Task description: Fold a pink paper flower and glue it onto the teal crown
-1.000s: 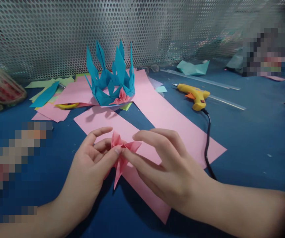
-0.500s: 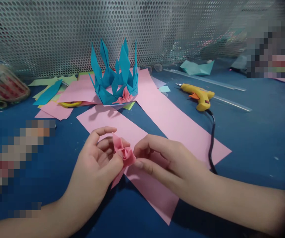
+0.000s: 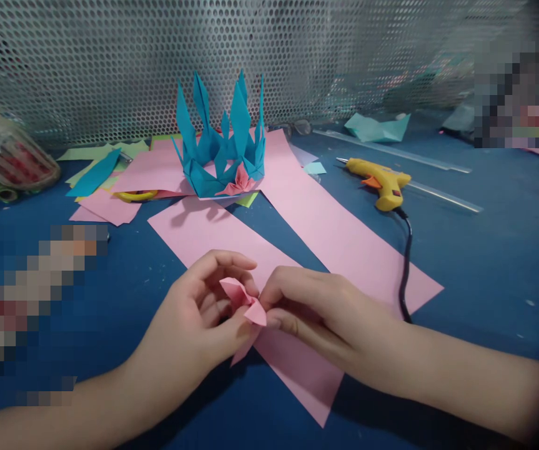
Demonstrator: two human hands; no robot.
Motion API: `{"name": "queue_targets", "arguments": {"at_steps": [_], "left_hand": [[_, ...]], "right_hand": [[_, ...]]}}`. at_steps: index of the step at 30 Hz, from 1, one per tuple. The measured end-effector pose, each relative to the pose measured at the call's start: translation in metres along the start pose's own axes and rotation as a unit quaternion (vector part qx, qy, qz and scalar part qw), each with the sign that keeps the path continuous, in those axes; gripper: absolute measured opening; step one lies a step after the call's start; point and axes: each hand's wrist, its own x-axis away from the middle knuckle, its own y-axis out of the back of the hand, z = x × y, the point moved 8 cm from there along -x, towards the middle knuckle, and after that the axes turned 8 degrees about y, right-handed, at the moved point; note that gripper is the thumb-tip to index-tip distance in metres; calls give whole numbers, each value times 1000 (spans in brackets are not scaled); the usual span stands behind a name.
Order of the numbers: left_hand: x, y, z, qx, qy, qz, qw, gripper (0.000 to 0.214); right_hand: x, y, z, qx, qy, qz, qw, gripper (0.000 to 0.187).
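A small pink folded paper flower (image 3: pixel 243 299) is held between both hands above a long pink paper strip (image 3: pixel 292 369). My left hand (image 3: pixel 198 319) is closed on its left and lower side, thumb in front and fingers curled behind. From the right, my right hand (image 3: pixel 316 312) pinches the flower's edge between thumb and fingertips. Part of the flower is hidden by the fingers. Beyond the hands stands a blue folded paper crown (image 3: pixel 208 178) with tall points, and another pink paper flower (image 3: pixel 241 181) sits on its front.
A yellow glue gun (image 3: pixel 381 181) with a black cord lies at right, near clear glue sticks (image 3: pixel 442 197). Pink sheets (image 3: pixel 335 231) spread under the crown. Paper scraps (image 3: pixel 105 203) and a plastic jar (image 3: pixel 11 150) are at left. A perforated metal panel (image 3: pixel 133 69) stands behind.
Both hands have shifted slightly right and down with the flower. The flower has turned, so its folded centre no longer faces me. My left fingers have curled closer round it.
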Motion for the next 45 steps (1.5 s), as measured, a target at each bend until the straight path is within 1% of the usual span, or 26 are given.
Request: {"name": "queue_targets", "arguments": {"at_steps": [4, 7, 10, 12, 15, 18, 20, 22, 25, 28, 30, 33, 39, 42, 45], "left_hand": [[2, -3, -2, -7, 13, 15, 1000, 21], [3, -6, -4, -30, -5, 35, 999, 15], [4, -9, -6, -68, -29, 48, 996, 13], [5, -10, -5, -85, -33, 52, 995, 13], [6, -11, -4, -98, -28, 54, 993, 13], [7, -11, -6, -105, -31, 38, 993, 12], [8, -11, -6, -107, -28, 34, 993, 10], [8, -13, -5, -109, -26, 50, 993, 8], [10, -17, -6, -120, -43, 75, 989, 10], [13, -18, -7, -135, -69, 82, 985, 14], [14, -18, -7, -134, -74, 86, 984, 17], [15, -18, -6, -129, -68, 91, 985, 18], [16, -18, -5, -118, -64, 91, 987, 20], [17, -17, -6, -107, -61, 80, 989, 20], [16, -15, -7, -96, -57, 69, 991, 20]], "right_hand": [[1, -1, 2, 4, -1, 24, 1000, 18], [1, -1, 5, 19, 14, 38, 999, 18], [2, -3, 6, 14, 25, 48, 998, 15], [2, -4, 6, 10, 27, 52, 998, 15], [1, -6, 7, 22, 45, 53, 997, 24], [1, -7, 8, 43, 66, 53, 995, 34], [0, -8, 9, 49, 75, 54, 994, 37], [0, -7, 11, 50, 87, 53, 994, 39], [2, -7, 12, 45, 101, 52, 993, 36], [4, -8, 12, 25, 107, 58, 992, 27], [5, -9, 11, 7, 107, 65, 992, 22], [5, -9, 11, -10, 109, 64, 992, 22], [4, -5, 15, -25, 122, 40, 991, 24], [3, -4, 16, -38, 118, 40, 991, 28], [2, -3, 17, -52, 118, 39, 991, 26]]}}
